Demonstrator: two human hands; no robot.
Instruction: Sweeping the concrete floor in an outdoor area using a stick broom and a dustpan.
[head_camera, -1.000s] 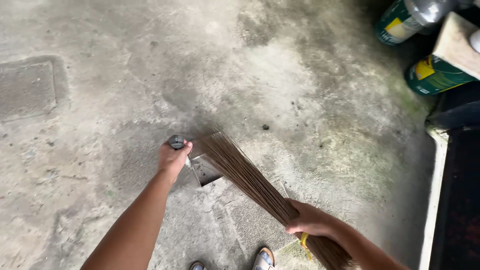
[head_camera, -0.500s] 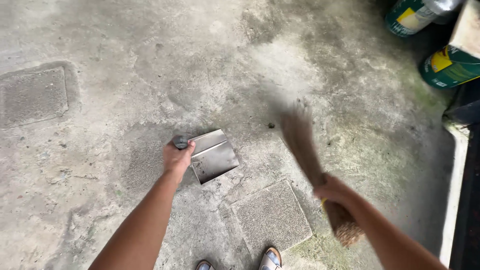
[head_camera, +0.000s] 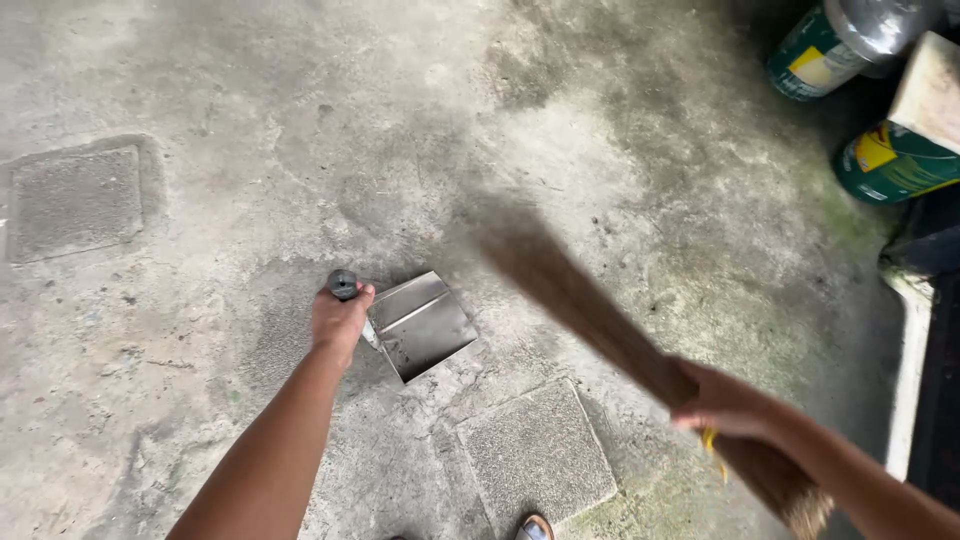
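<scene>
My left hand (head_camera: 340, 318) is clamped on the metal dustpan (head_camera: 422, 325) handle, pan flat on the concrete floor (head_camera: 250, 120) just beside it to catch dirt, right hand (head_camera: 722, 402) gripping the stick broom (head_camera: 590, 305) angled toward it.

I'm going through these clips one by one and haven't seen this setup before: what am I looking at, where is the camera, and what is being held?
There is no machine here. A camera worn on a person's head looks down at their own two bare arms over a stained concrete floor. The left hand grips the handle of a metal dustpan resting on the floor. The right hand holds a stick broom, its bristle end blurred. Green cans lie at the top right, and a sandal toe shows at the bottom edge.
</scene>
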